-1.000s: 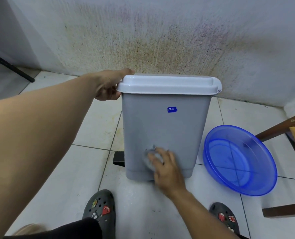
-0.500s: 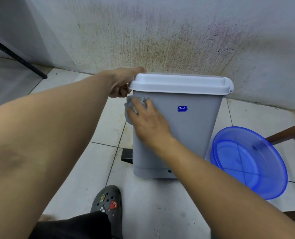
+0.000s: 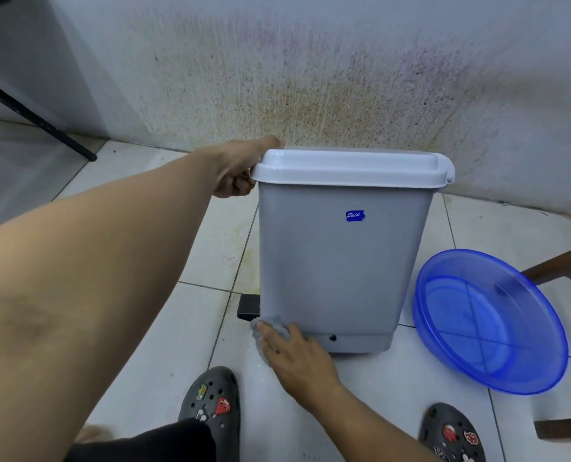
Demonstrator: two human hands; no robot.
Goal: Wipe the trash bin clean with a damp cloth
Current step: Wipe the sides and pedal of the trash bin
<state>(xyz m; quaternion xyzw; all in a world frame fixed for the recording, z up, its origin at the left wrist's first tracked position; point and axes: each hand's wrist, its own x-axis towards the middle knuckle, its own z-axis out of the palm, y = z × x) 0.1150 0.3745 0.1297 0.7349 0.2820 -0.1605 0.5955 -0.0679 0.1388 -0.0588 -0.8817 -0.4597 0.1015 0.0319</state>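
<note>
Low at the trash bin (image 3: 337, 261), our right hand (image 3: 297, 358) presses the cloth (image 3: 270, 328); left hand (image 3: 237, 171) grips the lid (image 3: 350, 168). Firm, overlapping strokes seem best.

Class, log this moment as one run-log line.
left hand: holds lid | right hand: cloth at bin base

Grey bin (image 3: 337, 261) w/ white lid (image 3: 350, 168), blue sticker (image 3: 355, 215); blue basin (image 3: 444, 341); grey cloth (image 3: 274, 323).

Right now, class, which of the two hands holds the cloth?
The right hand, pressing the grey cloth low on the bin's corner; the left hand grips the lid's edge.
</note>
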